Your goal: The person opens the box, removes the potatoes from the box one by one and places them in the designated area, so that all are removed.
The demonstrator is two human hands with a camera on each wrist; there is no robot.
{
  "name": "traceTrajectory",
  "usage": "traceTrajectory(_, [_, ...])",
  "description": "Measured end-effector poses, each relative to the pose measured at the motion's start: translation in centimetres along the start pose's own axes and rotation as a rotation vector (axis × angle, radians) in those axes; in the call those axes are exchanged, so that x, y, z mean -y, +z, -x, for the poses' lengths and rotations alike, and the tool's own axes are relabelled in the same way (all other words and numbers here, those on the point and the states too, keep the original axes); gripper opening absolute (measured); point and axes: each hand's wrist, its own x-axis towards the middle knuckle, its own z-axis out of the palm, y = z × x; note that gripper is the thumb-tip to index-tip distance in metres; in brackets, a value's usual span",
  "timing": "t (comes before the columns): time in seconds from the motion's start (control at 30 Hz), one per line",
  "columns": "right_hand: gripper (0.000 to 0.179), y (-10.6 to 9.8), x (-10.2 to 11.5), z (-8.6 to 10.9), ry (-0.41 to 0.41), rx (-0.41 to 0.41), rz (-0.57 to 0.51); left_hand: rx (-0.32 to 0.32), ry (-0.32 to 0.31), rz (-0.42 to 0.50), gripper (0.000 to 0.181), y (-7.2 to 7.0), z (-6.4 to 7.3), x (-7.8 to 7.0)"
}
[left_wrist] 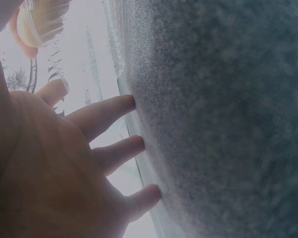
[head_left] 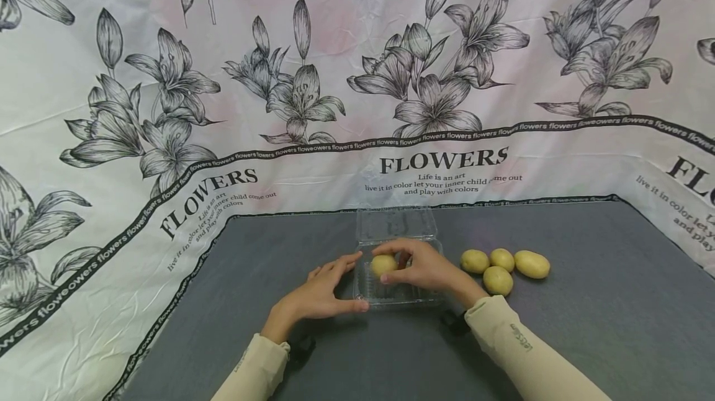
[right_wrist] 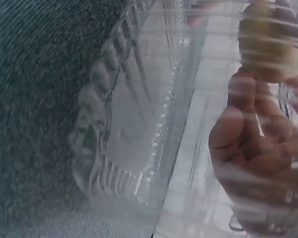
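A clear plastic clamshell box stands on the dark grey table, its lid tipped back behind it. Over the left part of its tray, my right hand pinches a yellow potato between thumb and fingers. The right wrist view looks through the ribbed clear wall at that potato and the curled fingers. My left hand spreads at the box's left side, thumb near the front corner. In the left wrist view the straight fingers of the left hand reach down to the table cloth.
Several more potatoes lie in a cluster on the table, right of the box and close to my right wrist. A white curtain printed with flowers and lettering hangs behind and along both sides of the table.
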Motion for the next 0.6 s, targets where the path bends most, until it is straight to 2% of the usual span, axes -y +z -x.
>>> traceTrajectory(0.6, [0.051,-1.0,0.0,1.1,-0.019,-0.030,0.016,-0.006,0.007,0.002,0.100,0.0,0.0,-0.1])
